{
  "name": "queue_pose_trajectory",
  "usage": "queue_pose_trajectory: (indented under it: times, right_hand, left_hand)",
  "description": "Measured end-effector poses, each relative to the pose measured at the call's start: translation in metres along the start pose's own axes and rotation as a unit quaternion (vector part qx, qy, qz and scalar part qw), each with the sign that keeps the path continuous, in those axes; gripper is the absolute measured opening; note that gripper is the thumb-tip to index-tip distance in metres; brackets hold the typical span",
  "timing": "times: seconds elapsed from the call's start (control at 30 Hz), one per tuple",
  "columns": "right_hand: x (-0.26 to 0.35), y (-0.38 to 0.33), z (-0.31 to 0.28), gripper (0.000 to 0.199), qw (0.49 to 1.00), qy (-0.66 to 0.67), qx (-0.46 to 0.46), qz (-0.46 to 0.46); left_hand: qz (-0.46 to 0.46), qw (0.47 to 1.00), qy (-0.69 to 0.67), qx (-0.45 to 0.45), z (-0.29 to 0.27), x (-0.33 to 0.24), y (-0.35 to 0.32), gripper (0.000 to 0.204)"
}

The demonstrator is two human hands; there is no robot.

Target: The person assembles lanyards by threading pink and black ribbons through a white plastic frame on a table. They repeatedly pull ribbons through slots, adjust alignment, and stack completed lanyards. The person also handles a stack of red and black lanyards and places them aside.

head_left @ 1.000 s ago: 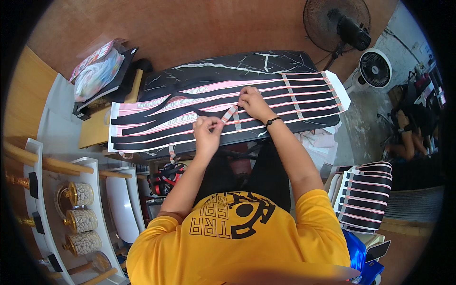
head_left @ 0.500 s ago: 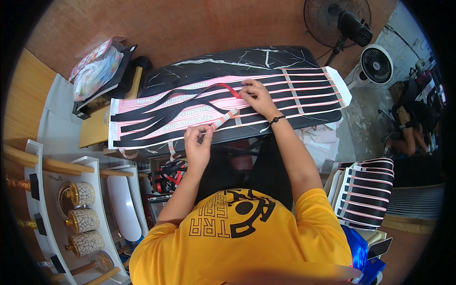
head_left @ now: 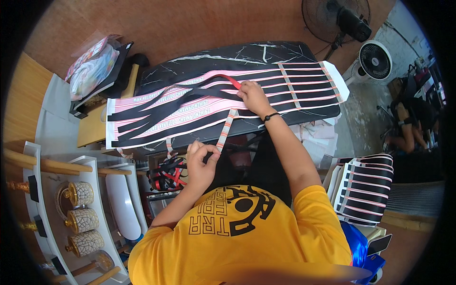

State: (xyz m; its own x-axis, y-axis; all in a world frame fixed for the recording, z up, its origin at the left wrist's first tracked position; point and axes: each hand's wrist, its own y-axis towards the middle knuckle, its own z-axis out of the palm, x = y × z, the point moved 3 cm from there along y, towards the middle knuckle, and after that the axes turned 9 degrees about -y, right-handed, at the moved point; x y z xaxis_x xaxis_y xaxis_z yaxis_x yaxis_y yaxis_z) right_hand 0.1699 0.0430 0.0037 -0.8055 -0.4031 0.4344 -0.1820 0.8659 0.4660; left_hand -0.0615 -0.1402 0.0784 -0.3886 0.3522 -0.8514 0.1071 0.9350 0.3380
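A long pink-and-white printed sheet (head_left: 218, 107) lies across the table, lined with black ribbons (head_left: 176, 105). Several ribbons are loose at the left half and cross over one another; one has a red end (head_left: 232, 81). My right hand (head_left: 254, 99) is closed and pressed down on the ribbons near that red end, its fingertips partly hidden. Below the sheet's near edge, my left hand (head_left: 201, 164) pinches the lower end of a grey-and-orange striped tape (head_left: 226, 131). The tape is stretched, its upper end still on the sheet. Similar tape bands (head_left: 289, 86) cross the ribbons at right.
The sheet rests on a black marble-patterned table (head_left: 304, 52). Two fans (head_left: 375, 59) stand at the back right. Stacked ribbon sheets (head_left: 365, 190) sit at lower right. On the left are a shelf with gold-lidded jars (head_left: 85, 221) and a bagged bundle (head_left: 97, 71). Another person sits far right.
My left hand has moved down toward me, drawing the striped tape off the sheet's near edge. My right hand has gone from lifting the red-ended ribbon to pressing flat on the sheet.
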Motion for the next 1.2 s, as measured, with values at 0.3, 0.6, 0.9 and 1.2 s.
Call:
queue_pose_trajectory:
  times: [0.3,0.6,0.9,1.2]
  right_hand:
    - [0.008,-0.017,-0.024,0.028,0.983,0.176,0.051,-0.008]
    - [0.012,-0.024,-0.012,0.028,0.991,0.071,0.11,-0.031]
    - [0.011,-0.025,-0.01,0.024,0.992,0.056,0.11,-0.032]
    - [0.008,-0.025,-0.008,0.023,0.992,0.075,0.098,-0.039]
  left_hand:
    - [-0.038,0.996,-0.056,-0.051,-0.008,0.019,0.009,0.006]
    - [-0.017,0.996,-0.065,0.063,-0.007,-0.009,-0.013,0.013]
    - [-0.038,0.986,-0.085,0.138,-0.012,-0.013,-0.036,0.013]
    - [-0.343,0.788,-0.355,0.368,0.046,0.034,-0.072,0.009]
